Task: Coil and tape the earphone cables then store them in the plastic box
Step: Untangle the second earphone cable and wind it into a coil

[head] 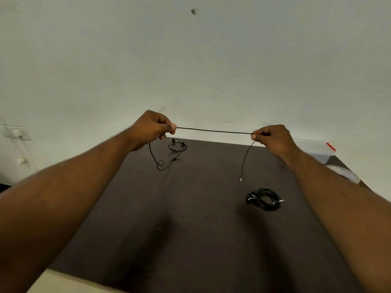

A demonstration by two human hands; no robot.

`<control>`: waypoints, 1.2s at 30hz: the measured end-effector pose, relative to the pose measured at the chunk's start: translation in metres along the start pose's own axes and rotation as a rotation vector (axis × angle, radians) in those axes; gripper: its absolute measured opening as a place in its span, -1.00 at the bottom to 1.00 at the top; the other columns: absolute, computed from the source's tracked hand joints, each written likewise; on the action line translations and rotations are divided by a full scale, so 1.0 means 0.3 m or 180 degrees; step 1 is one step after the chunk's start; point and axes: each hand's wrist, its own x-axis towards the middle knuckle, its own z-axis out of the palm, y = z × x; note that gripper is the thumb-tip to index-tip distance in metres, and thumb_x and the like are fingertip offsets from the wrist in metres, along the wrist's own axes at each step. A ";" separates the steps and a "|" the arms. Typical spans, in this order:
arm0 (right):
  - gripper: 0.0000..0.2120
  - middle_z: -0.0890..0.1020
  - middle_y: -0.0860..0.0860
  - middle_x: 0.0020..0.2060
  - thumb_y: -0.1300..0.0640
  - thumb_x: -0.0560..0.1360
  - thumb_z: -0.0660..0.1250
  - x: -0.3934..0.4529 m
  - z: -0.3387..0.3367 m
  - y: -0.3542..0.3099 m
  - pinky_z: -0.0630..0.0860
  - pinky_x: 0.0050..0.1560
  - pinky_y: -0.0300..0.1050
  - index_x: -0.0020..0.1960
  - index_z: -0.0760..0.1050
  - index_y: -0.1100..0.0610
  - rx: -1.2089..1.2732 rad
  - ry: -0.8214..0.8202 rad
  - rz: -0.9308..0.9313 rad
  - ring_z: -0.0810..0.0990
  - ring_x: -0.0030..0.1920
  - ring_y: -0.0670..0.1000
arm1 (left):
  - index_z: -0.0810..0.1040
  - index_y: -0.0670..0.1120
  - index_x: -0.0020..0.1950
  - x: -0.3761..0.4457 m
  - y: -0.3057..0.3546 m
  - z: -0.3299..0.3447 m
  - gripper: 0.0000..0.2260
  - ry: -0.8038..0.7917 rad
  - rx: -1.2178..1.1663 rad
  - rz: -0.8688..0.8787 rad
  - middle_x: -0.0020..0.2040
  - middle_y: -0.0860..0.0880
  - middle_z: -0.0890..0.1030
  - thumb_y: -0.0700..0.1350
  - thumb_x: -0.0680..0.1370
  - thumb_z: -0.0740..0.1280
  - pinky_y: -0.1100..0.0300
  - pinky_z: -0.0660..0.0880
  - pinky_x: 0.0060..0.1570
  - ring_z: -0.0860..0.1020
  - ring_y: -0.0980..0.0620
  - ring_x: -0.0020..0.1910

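Note:
A black earphone cable point(213, 130) is stretched taut between my two hands above the far end of the dark table. My left hand point(151, 127) pinches one end of the stretch; from it the cable drops and loops on the table to the earbuds point(177, 145). My right hand point(274, 139) pinches the other end, and the plug end point(241, 179) hangs down from it. A second black earphone cable point(264, 199), coiled, lies on the table to the right. The clear plastic box point(317, 149) with a red clip stands at the far right corner.
The dark brown table point(190, 229) stretches from its far edge by the pale wall to its near edge at the bottom left. A roll of clear tape point(347, 174) lies by my right forearm. A wall socket with a white cable point(17, 134) is at left.

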 end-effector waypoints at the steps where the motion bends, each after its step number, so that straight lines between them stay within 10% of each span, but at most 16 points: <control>1: -0.64 0.60 0.09 0.22 0.18 0.46 0.45 -0.003 0.009 -0.004 0.54 -0.15 -0.25 0.25 0.56 0.14 -0.0089 -0.0181 0.0183 0.58 -0.11 -0.04 | 0.67 -0.23 -0.15 0.003 0.008 0.009 -0.84 -0.0001 0.0033 0.0026 -0.20 -0.05 0.68 -0.15 0.54 0.39 0.25 0.50 -0.24 0.48 0.12 -0.38; 5: -0.13 0.12 0.01 0.54 0.19 0.48 0.44 -0.040 0.071 -0.074 0.59 -0.44 -0.10 0.57 -0.05 -0.06 -0.0226 -0.1126 0.0742 0.62 -0.12 0.10 | 0.66 -0.20 -0.20 0.021 0.035 0.060 -0.83 -0.0108 0.0156 0.0103 -0.24 0.04 0.68 -0.14 0.53 0.40 0.21 0.50 -0.21 0.51 0.18 -0.39; 12: -0.59 0.58 0.17 0.20 0.41 0.49 0.35 -0.131 0.263 -0.288 0.67 -0.10 -0.07 0.33 0.47 0.26 0.1548 -0.1190 0.0397 0.69 -0.13 0.09 | 0.67 -0.14 -0.25 0.036 0.070 0.171 -0.83 -0.0497 0.0289 0.0099 -0.20 -0.22 0.67 -0.09 0.49 0.44 0.06 0.47 -0.25 0.50 -0.08 -0.31; 17: -0.92 0.71 0.11 -0.17 0.31 0.41 0.48 -0.102 0.292 -0.258 0.65 -0.01 -0.07 -0.09 0.68 0.22 0.0957 -0.0698 -0.0051 0.69 -0.07 0.06 | 0.68 -0.17 -0.23 0.029 0.073 0.186 -0.85 -0.0574 0.0226 0.0040 -0.18 -0.19 0.68 -0.10 0.48 0.45 0.10 0.47 -0.24 0.49 -0.08 -0.28; 22: -0.92 0.68 -0.07 -0.23 0.17 0.47 0.44 -0.100 0.280 -0.247 0.46 -0.15 -0.46 -0.06 0.69 0.13 -0.0165 -0.0397 -0.1174 0.60 -0.20 -0.19 | 0.70 -0.16 -0.20 0.028 0.058 0.182 -0.84 -0.0653 0.0015 -0.0006 -0.16 -0.23 0.67 -0.08 0.49 0.45 0.06 0.53 -0.16 0.54 -0.08 -0.26; 27: -0.88 0.69 0.04 -0.15 0.19 0.51 0.34 -0.060 0.211 -0.204 0.53 -0.03 -0.03 -0.08 0.66 0.19 -0.1269 -0.0396 -0.1931 0.62 -0.09 0.04 | 0.67 -0.25 -0.14 0.008 -0.017 0.112 -0.85 -0.0533 -0.0369 -0.0250 -0.21 -0.25 0.64 -0.16 0.52 0.43 0.07 0.50 -0.13 0.52 0.04 -0.37; 36: -0.89 0.71 0.09 -0.15 0.21 0.50 0.38 -0.009 0.028 -0.114 0.54 0.03 0.08 -0.10 0.67 0.22 -0.1282 -0.0027 -0.1598 0.65 -0.07 0.10 | 0.69 -0.15 -0.14 -0.065 -0.175 -0.101 -0.84 -0.0089 -0.0080 -0.0178 -0.33 -0.17 0.58 -0.07 0.52 0.41 0.20 0.45 -0.01 0.54 0.11 -0.34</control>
